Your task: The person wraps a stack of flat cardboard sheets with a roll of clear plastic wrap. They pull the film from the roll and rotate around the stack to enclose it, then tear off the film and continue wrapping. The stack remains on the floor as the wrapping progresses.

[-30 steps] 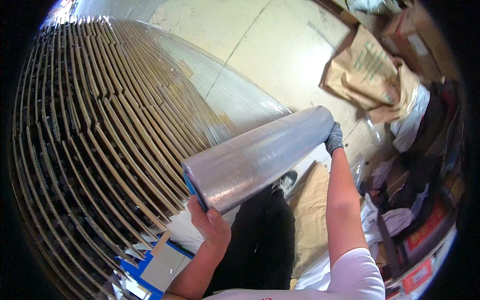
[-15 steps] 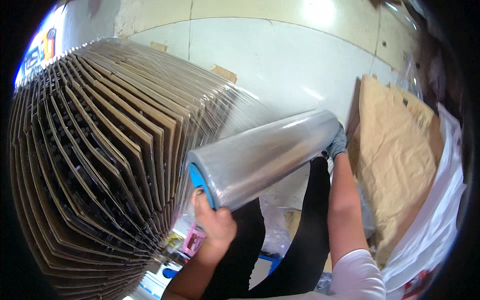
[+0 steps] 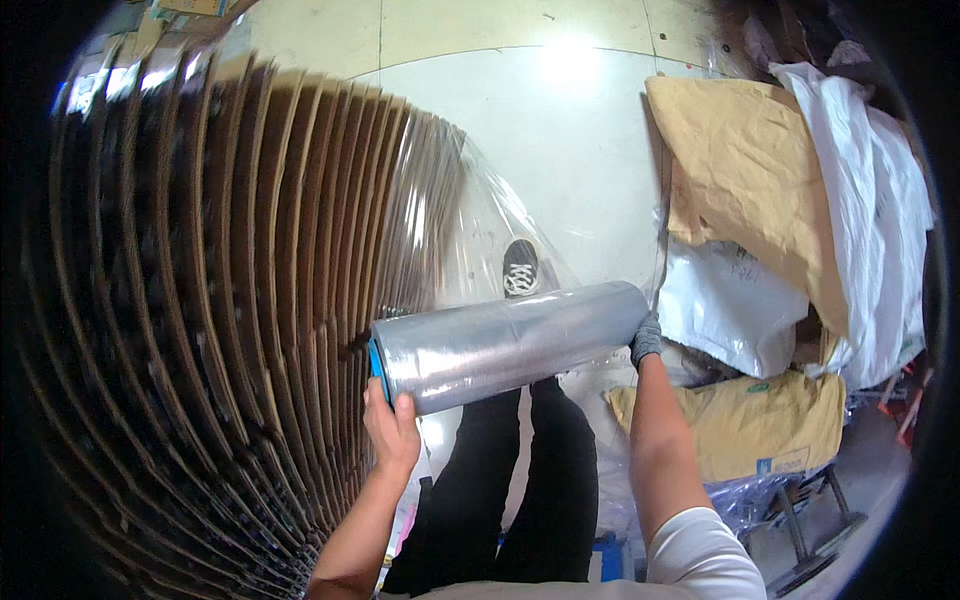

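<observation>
A big roll of clear stretch film lies nearly level across my front, between my two hands. My left hand, bare, grips the roll's left end beside its blue end piece. At the right end, my right hand in a grey glove holds the roll, its fingers partly hidden. A sheet of film stretches from the roll to a tall stack of brown cardboard on the left. Film covers the stack's far side, which the roll's left end nearly meets.
On the right lie a brown paper sack, white sacks and a yellowish sack. Below them stands a dark metal frame. My shoe is on the pale floor beyond the roll.
My view has shifted along the cardboard stack, which now fills more of the left side. The roll has come to lie more level, with both hands still on its ends.
</observation>
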The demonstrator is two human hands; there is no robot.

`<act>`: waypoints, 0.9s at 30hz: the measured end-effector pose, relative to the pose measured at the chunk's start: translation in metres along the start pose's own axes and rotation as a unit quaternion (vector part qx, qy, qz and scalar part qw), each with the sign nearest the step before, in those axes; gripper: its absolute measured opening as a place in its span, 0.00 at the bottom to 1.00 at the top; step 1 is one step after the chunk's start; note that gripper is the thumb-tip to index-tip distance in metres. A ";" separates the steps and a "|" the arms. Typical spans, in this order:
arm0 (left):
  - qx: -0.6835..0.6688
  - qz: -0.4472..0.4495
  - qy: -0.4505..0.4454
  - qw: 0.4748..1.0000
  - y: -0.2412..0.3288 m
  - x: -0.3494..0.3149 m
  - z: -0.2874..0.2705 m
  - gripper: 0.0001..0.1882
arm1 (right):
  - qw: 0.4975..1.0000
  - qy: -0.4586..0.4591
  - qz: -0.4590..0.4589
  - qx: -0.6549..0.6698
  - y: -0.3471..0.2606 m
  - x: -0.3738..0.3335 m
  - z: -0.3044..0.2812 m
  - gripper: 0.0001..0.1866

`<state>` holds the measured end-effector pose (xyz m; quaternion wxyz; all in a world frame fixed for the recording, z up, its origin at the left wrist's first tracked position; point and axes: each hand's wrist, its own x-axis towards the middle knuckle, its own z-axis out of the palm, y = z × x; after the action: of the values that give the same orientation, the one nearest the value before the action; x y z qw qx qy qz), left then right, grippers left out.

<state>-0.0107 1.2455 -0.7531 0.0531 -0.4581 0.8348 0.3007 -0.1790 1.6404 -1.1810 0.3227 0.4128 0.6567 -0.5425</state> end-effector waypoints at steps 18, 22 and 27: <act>-0.042 0.058 -0.044 0.996 -0.264 -0.286 -0.117 0.28 | 0.989 0.075 -0.045 -0.116 0.307 -0.338 -0.149 0.33; -0.065 0.077 -0.005 0.995 -0.326 -0.343 -0.149 0.28 | 0.994 0.077 -0.019 0.080 0.416 -0.365 -0.149 0.36; -0.030 0.079 -0.009 0.996 -0.390 -0.407 -0.183 0.29 | 0.987 0.088 0.016 0.136 0.535 -0.406 -0.172 0.37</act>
<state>0.5677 1.2871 -0.6330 0.0224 -0.3895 0.8585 0.3329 0.4859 1.7683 -1.0310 0.2136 0.5095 0.5958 -0.5829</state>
